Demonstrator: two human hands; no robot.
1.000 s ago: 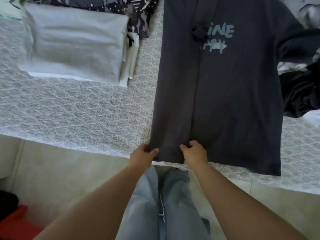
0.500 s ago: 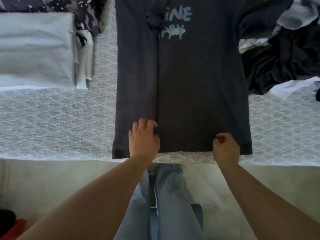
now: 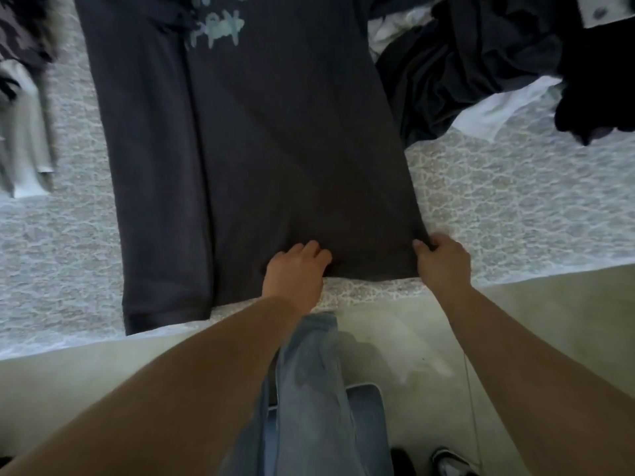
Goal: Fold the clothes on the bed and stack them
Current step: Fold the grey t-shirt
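Nearest the camera stand the person's legs in light jeans on a pale floor, and both bare forearms reach forward to the bed's [image 3: 515, 207] near edge, which is covered in a lace-patterned spread. The left hand [image 3: 295, 269] rests on the hem of the dark shirt [image 3: 275, 149], fingers bent and pressing the cloth down; whether it actually pinches the fabric cannot be told. The right hand [image 3: 443, 262] grips the shirt's near right corner, fingers curled round the edge with the thumb on top. The shirt lies flat along the bed, hem toward the person, pale print [image 3: 216, 32] at the far end. Its left side is already turned in: a lengthwise fold line runs up the cloth, and the folded panel hangs a little past the bed's edge. The right side is not yet folded, so this looks like the start of that second lengthwise fold, with the crosswise folds still to come. Farther off on the right sits a heap [image 3: 481, 63] of dark and white clothes, unfolded, so a fair share of the job remains. On the far left a pale folded garment [image 3: 24, 132] shows partly at the frame's edge, blurred, beside a patterned dark one [image 3: 24, 29]; that is probably the stack this shirt will join.
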